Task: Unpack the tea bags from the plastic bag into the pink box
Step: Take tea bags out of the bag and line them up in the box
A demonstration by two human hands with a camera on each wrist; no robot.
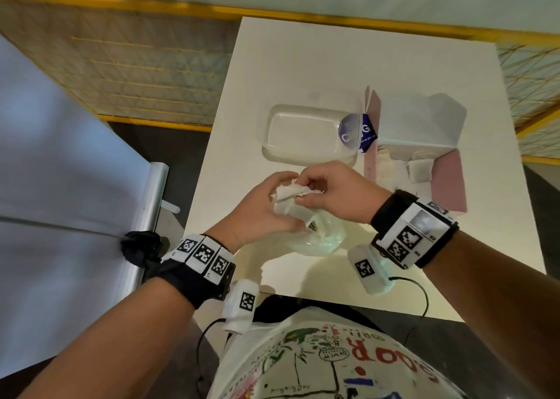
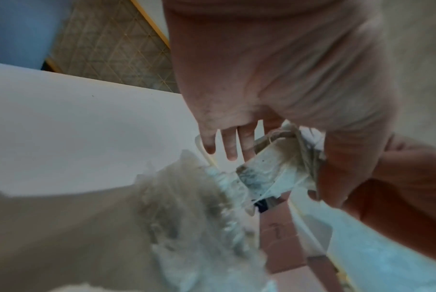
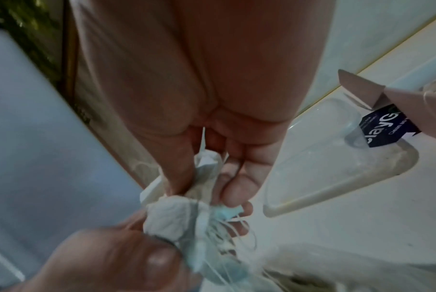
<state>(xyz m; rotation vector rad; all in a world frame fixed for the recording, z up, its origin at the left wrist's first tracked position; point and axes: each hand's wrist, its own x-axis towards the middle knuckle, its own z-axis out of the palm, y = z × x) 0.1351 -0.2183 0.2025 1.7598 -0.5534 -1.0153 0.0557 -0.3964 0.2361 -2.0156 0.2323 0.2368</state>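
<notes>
A crumpled bundle of white tea bags (image 1: 291,194) with loose strings hangs over the table's front half, held from both sides. My left hand (image 1: 283,192) grips it from the left, the thumb pressed on the bags (image 2: 274,166). My right hand (image 1: 306,191) pinches the same bundle (image 3: 171,217) between thumb and fingers from the right. The thin clear plastic bag (image 1: 321,232) lies crumpled on the table just under both hands. The pink box (image 1: 448,183) stands open at the right, with several tea bags (image 1: 418,168) inside it.
A clear plastic container (image 1: 306,135) sits just behind the hands. A dark blue label (image 1: 363,132) shows between it and the box. The white table (image 1: 303,65) is bare at the back. Its front edge is near my body; a grey roller stand (image 1: 151,204) stands left.
</notes>
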